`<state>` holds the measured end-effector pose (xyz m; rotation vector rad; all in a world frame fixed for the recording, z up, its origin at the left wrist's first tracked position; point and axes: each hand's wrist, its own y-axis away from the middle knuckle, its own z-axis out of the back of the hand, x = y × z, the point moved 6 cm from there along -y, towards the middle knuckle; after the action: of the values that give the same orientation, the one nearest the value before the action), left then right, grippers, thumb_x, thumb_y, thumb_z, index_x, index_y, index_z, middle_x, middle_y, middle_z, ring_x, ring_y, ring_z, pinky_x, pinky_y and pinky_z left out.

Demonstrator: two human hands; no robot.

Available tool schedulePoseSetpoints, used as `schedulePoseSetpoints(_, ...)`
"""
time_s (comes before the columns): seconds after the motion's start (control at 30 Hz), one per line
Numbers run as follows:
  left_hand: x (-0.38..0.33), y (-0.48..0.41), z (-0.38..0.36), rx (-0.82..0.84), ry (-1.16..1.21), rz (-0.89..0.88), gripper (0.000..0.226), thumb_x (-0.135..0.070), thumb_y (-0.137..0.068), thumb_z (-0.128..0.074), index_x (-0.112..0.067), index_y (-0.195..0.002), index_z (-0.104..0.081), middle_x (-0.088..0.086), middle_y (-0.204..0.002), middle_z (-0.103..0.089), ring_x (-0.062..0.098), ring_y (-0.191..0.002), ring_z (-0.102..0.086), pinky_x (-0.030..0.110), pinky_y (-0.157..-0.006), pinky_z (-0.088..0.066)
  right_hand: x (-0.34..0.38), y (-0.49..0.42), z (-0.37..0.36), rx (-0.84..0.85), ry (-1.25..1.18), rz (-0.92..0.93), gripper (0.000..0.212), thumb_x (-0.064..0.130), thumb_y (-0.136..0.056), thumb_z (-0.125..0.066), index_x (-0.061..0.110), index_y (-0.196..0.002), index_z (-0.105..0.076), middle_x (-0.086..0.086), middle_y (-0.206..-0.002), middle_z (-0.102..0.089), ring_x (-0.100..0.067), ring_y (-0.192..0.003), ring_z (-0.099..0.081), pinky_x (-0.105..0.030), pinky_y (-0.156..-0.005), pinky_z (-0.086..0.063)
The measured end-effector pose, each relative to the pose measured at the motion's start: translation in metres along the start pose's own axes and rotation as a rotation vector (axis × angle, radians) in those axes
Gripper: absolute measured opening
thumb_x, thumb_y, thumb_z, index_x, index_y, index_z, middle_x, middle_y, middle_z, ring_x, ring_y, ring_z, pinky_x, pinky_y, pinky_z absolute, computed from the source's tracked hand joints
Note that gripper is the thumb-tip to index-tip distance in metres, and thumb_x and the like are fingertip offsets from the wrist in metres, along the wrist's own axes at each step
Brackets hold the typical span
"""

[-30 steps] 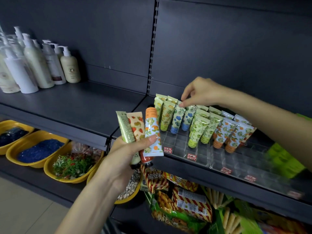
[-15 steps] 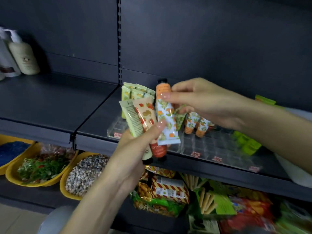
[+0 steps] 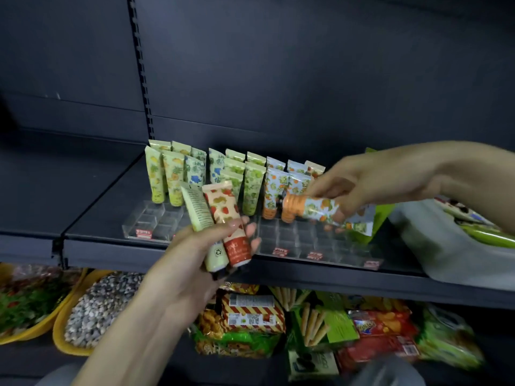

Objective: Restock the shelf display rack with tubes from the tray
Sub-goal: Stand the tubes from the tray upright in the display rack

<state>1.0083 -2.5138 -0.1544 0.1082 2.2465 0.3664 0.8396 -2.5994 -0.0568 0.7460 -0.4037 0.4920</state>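
Below and left of the left hand, two yellow bowls sit on the lower shelf: one heaped with pale grey-white pebbles, the other, farther left, filled with green and red bits. Directly under that hand lies a red-and-white striped snack packet. Down beneath the right hand are a pack of biscuit sticks and a red crisp bag, both blurred.

The left hand gripped two tubes — a pale green tube and a strawberry-print tube — caps down, before the shelf. The right hand held an orange-capped tube sideways above the clear display rack, where printed tubes stood in rows.
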Motion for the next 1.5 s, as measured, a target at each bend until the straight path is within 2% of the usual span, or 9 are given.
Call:
schedulePoseSetpoints(0.17, 0.0, 0.0, 0.003, 0.019, 0.041, -0.036, 0.043, -0.007, -0.074, -0.064, 0.004, -0.116, -0.062, 0.016, -0.105, -0.073, 0.024, -0.091, -0.073, 0.034, -0.079, -0.058, -0.001, -0.009, 0.007, -0.225, -0.053, 0.031, 0.02, 0.003, -0.078, -0.074, 0.009, -0.097, -0.073, -0.007, -0.083, -0.075, -0.018, -0.07, -0.072, -0.019, -0.06, -0.054)
schedulePoseSetpoints(0.3, -0.003, 0.005, 0.008, 0.002, 0.033, -0.091, 0.041, -0.008, -0.077, -0.062, -0.006, -0.118, -0.062, 0.012, -0.107, -0.073, 0.022, -0.096, -0.072, 0.045, -0.082, -0.058, 0.004, -0.018, 0.013, -0.503, 0.123, 0.077, 0.017, 0.011, -0.078, -0.076, 0.014, -0.091, -0.066, -0.007, -0.072, -0.072, -0.012, -0.052, -0.068, -0.025, -0.05, -0.055)
schedulePoseSetpoints(0.43, -0.007, 0.01, 0.019, -0.049, 0.038, -0.128, 0.041, -0.011, -0.078, -0.063, -0.01, -0.119, -0.061, 0.009, -0.108, -0.073, 0.021, -0.1, -0.071, 0.052, -0.084, -0.056, 0.002, -0.027, 0.018, -0.729, 0.212, 0.158, 0.021, 0.018, -0.073, -0.08, 0.018, -0.076, -0.059, -0.003, -0.068, -0.071, -0.017, -0.056, -0.069, -0.039, -0.059, -0.059)
schedulePoseSetpoints(0.5, -0.006, 0.012, 0.023, -0.052, 0.034, -0.134, 0.041, -0.011, -0.079, -0.063, -0.01, -0.121, -0.061, 0.009, -0.11, -0.073, 0.021, -0.1, -0.071, 0.052, -0.087, -0.054, -0.002, -0.031, 0.017, -0.777, 0.211, 0.19, 0.023, 0.02, -0.073, -0.081, 0.021, -0.069, -0.058, 0.002, -0.066, -0.069, -0.012, -0.057, -0.067, -0.036, -0.064, -0.058)
schedulePoseSetpoints(0.67, -0.001, 0.015, 0.029, -0.039, 0.036, -0.117, 0.046, -0.01, -0.075, -0.064, -0.006, -0.121, -0.061, 0.01, -0.111, -0.073, 0.016, -0.086, -0.072, 0.045, -0.08, -0.057, -0.008, -0.04, 0.006, -0.818, 0.171, 0.246, 0.017, 0.021, -0.077, -0.078, 0.023, -0.072, -0.062, 0.011, -0.064, -0.066, 0.003, -0.054, -0.062, -0.011, -0.053, -0.047)
schedulePoseSetpoints(0.9, 0.01, 0.01, 0.03, -0.033, 0.026, -0.065, 0.054, -0.003, -0.072, -0.064, -0.002, -0.126, -0.057, 0.012, -0.112, -0.072, 0.016, -0.091, -0.071, 0.043, -0.08, -0.057, -0.012, -0.05, 0.002, -0.856, 0.204, 0.269, 0.016, 0.022, -0.078, -0.077, 0.011, -0.08, -0.066, 0.012, -0.067, -0.063, 0.009, -0.055, -0.057, -0.008, -0.055, -0.041)
schedulePoseSetpoints(1.07, 0.016, 0.007, 0.026, -0.054, 0.079, -0.037, 0.049, -0.003, -0.069, -0.066, -0.002, -0.118, -0.059, 0.016, -0.114, -0.07, 0.02, -0.103, -0.069, 0.041, -0.077, -0.059, -0.013, -0.059, -0.002, -0.844, 0.167, 0.268, 0.015, 0.019, -0.079, -0.076, 0.013, -0.086, -0.064, 0.003, -0.07, -0.069, 0.0, -0.057, -0.066, -0.015, -0.068, -0.052)
schedulePoseSetpoints(1.3, 0.021, 0.001, 0.028, -0.067, 0.148, -0.035, 0.043, -0.006, -0.061, -0.07, -0.01, -0.102, -0.057, 0.014, -0.092, -0.072, 0.02, -0.085, -0.073, 0.039, -0.078, -0.059, -0.015, -0.062, -0.001, -0.872, 0.077, 0.277, 0.019, 0.016, -0.079, -0.076, 0.012, -0.093, -0.063, 0.0, -0.071, -0.07, -0.007, -0.06, -0.069, -0.02, -0.064, -0.057)
schedulePoseSetpoints(1.5, 0.023, 0.003, 0.028, -0.071, 0.071, -0.048, 0.031, -0.008, -0.07, -0.067, -0.006, -0.1, -0.062, 0.012, -0.096, -0.075, 0.019, -0.085, -0.074, 0.038, -0.079, -0.059, -0.016, -0.063, 0.0, -0.873, 0.087, 0.284, 0.019, 0.019, -0.08, -0.076, 0.015, -0.092, -0.064, 0.002, -0.07, -0.069, -0.002, -0.059, -0.068, -0.014, -0.06, -0.054)
